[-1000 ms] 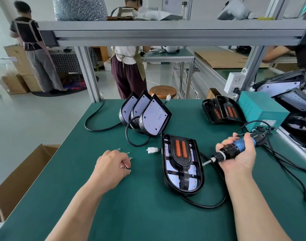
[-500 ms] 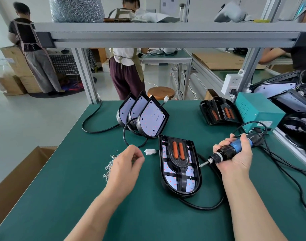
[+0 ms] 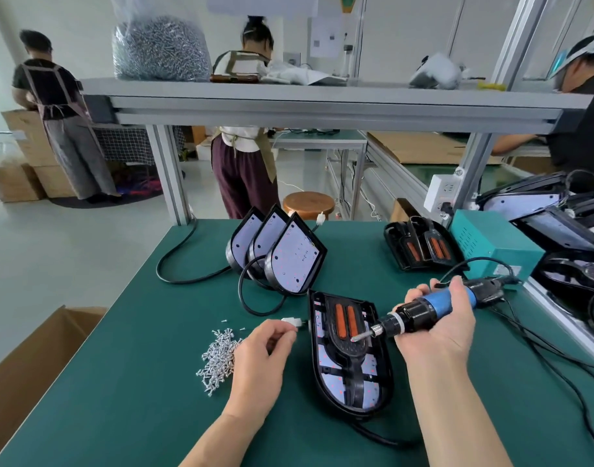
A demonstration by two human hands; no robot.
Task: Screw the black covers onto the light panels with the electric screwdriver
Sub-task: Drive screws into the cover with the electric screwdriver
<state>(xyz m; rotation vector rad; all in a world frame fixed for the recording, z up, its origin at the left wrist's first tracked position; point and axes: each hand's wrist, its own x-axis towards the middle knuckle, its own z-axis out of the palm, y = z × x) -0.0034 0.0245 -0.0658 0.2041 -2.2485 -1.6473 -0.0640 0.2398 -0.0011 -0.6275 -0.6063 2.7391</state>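
A light panel (image 3: 326, 363) lies flat on the green table (image 3: 137, 416) with a black cover (image 3: 346, 348) bearing two orange strips set into it. My right hand (image 3: 438, 335) grips the blue-and-black electric screwdriver (image 3: 430, 307), and its bit tip hovers over the cover's middle. My left hand (image 3: 260, 360) is just left of the panel with thumb and fingertips pinched together, seemingly on a small screw that I cannot make out. A pile of loose screws (image 3: 216, 358) lies beside that hand.
Three panels (image 3: 290, 259) stand propped at the table's middle back with a black cable. Spare black covers (image 3: 420, 246) and a teal power box (image 3: 491, 246) sit back right. More panels (image 3: 572, 230) are stacked at the right. Cables (image 3: 541, 348) trail right. A cardboard box (image 3: 26, 358) stands left.
My left hand left the screw pile and moved right toward the panel with fingertips pinched. My right hand brought the screwdriver tip leftward over the black cover.
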